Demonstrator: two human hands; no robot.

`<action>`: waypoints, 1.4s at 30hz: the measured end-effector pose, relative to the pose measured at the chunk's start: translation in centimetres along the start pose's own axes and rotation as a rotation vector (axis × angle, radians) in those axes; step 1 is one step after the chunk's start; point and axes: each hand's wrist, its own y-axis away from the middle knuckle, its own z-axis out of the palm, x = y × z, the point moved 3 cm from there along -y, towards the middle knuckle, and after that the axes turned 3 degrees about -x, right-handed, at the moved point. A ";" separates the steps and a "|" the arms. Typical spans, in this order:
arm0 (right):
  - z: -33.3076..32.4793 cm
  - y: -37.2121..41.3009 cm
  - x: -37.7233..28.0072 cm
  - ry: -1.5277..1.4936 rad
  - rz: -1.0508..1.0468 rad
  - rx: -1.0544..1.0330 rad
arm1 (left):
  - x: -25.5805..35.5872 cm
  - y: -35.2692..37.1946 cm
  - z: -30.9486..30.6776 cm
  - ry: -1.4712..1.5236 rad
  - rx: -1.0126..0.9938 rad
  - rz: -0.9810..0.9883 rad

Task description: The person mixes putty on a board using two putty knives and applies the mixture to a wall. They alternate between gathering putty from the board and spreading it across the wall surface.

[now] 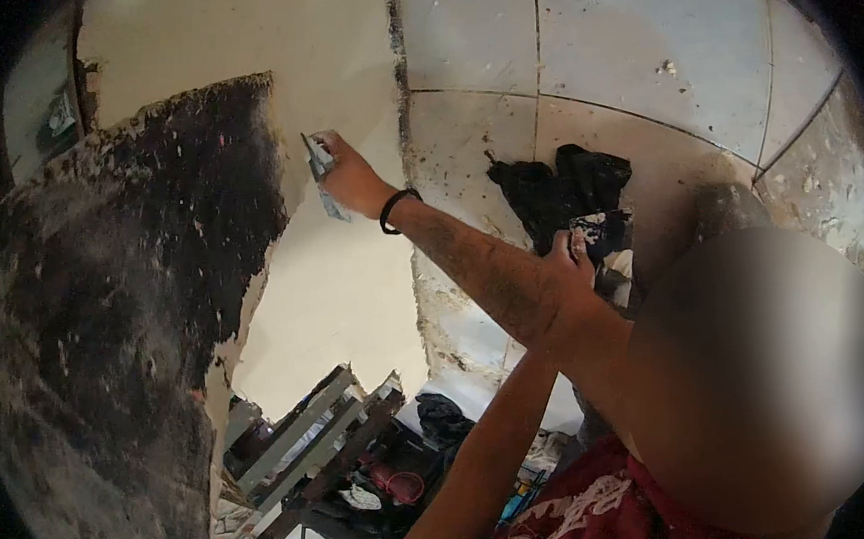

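Observation:
My right hand (353,179), with a black band on the wrist, is closed on a grey metal putty knife (326,174). Its blade lies at or close to a smooth cream coat (335,293) on the wall, near the edge of a dark rough patch (176,212). Under my right forearm, my left hand (575,261) is partly hidden. The left fingers are curled on a crumpled black plastic bag (563,189). White smears show on the dark part beside those fingers; what is inside cannot be made out.
Large pale tiles (648,44) with dark joints adjoin the cream coat. Grey wooden slats (315,437) stand at the bottom, with a heap of dark items (387,487) beside them. A maroon shirt (574,530) and a blurred round area fill the lower right.

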 end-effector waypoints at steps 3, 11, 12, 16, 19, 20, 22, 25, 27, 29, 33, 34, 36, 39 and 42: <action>1.7 -0.6 0.1 0.055 -0.133 0.056 | -1.0 -0.6 0.7 0.175 -0.025 0.106; 4.6 4.0 -5.5 0.318 -0.112 0.088 | -2.7 -1.1 2.4 0.375 0.090 0.318; 5.0 4.7 -5.5 0.318 -0.130 0.108 | -2.6 -1.0 2.4 0.383 0.107 0.330; 3.2 7.5 -5.6 0.085 -0.290 0.059 | -2.3 -1.2 2.3 0.377 0.187 0.387; 2.0 5.6 -1.3 0.117 -0.150 0.199 | -2.3 -1.5 2.0 0.339 0.157 0.386; 1.6 3.7 0.7 0.175 -0.094 0.233 | -2.4 -1.3 2.0 0.334 0.083 0.335; 1.6 1.1 2.7 0.155 -0.105 0.223 | -2.5 -1.1 1.8 0.311 -0.004 0.264; 2.5 0.1 1.5 0.102 -0.083 0.158 | -2.6 -1.2 1.9 0.300 -0.015 0.235; 3.4 0.9 -0.9 0.111 -0.044 0.158 | -2.8 -1.3 2.2 0.346 0.024 0.263; 4.3 2.4 -3.6 0.153 0.034 0.132 | -2.3 -1.3 1.9 0.341 0.070 0.309; 6.4 7.1 -8.6 0.285 -0.114 0.165 | -2.8 -1.4 2.4 0.379 0.139 0.376; 6.1 8.0 -9.2 0.247 -0.155 0.145 | -2.8 -1.3 2.5 0.375 0.135 0.364; 5.0 9.8 -10.0 0.150 -0.237 0.071 | -2.8 -1.4 2.5 0.365 0.133 0.344; 2.2 10.0 -6.5 -0.081 -0.168 -0.023 | -2.6 -1.4 2.3 0.355 0.194 0.384; -1.8 5.0 -1.8 0.210 -0.186 0.185 | -2.8 -1.1 2.4 0.347 0.037 0.222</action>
